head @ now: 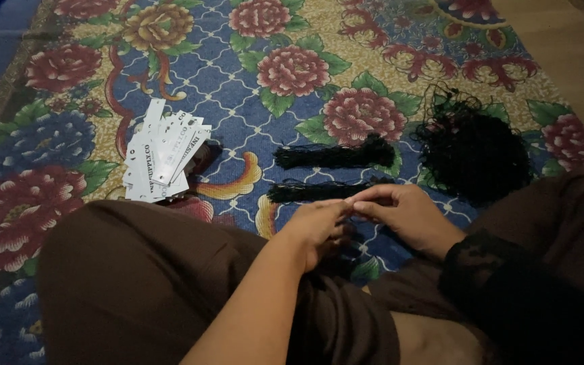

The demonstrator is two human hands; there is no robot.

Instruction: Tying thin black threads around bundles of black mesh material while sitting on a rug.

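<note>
On the floral carpet [251,88], the left hand [315,226] and right hand [403,213] meet fingertip to fingertip, seemingly pinching a thin black string too fine to make out. Just beyond the hands lie two tidy black string bundles [332,157], one behind the other, which look finished. To their right sits a loose tangled heap of black string [474,152], and to their left a fanned stack of white tags [160,152], so much seems left.
</note>
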